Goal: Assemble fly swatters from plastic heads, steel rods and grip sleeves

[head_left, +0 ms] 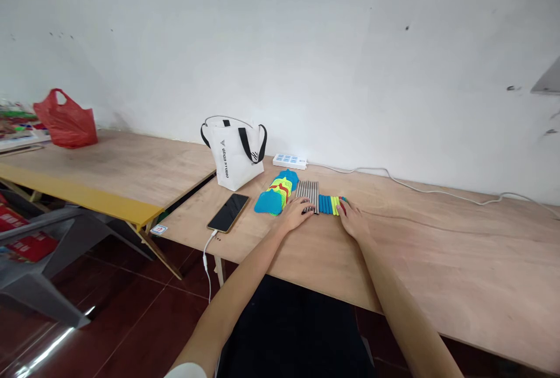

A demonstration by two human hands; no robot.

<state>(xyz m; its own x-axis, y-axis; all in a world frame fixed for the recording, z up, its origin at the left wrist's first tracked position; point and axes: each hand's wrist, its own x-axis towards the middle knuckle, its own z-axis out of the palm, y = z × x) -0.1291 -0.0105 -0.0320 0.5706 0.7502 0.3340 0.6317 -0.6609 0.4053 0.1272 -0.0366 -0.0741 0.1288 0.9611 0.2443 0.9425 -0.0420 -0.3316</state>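
My left hand point(296, 214) lies over the near ends of a row of thin grey rods point(311, 191), fingers stretched out and apart. To the right, a row of short blue and yellow sticks point(326, 204) lies side by side against the rods. My right hand point(353, 221) rests at the right end of that row, fingers extended along it. Bits of red and green show beside its fingers, partly hidden. Left of the rods, blue, yellow-green and red flat pieces point(268, 202) overlap in a line; their exact kind is unclear.
A phone point(228, 213) with a white cable lies at the left. Behind it stands a white tote bag point(236, 159), near a white power strip point(289, 161) by the wall. Its cord crosses the back of the table point(459, 273). A red plastic bag point(67, 124) sits on another table.
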